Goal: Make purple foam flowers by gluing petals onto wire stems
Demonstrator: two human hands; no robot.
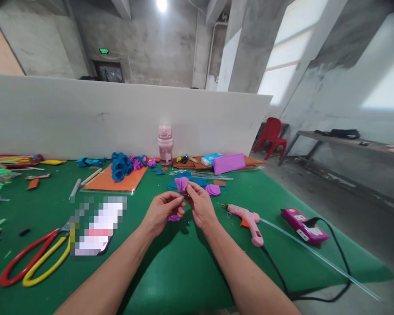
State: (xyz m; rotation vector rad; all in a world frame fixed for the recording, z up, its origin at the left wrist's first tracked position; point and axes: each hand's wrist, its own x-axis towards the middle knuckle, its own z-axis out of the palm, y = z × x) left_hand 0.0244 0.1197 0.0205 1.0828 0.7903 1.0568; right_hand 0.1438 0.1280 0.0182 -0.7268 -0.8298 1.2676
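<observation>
Both my hands meet over the middle of the green table. My left hand pinches a small purple felt flower from the left, fingers closed on its base. From the right, my right hand grips the same flower, its fingertips pressed on the petals. Under my left hand lies a purple felt scrap. Another purple petal piece lies just beyond my right hand, with blue felt pieces beside it.
A pink glue gun lies right of my hands, its black cord running to a magenta power strip. Red and yellow scissors lie at left. Blue felt flowers sit on orange sheet; a pink bottle stands by the white partition.
</observation>
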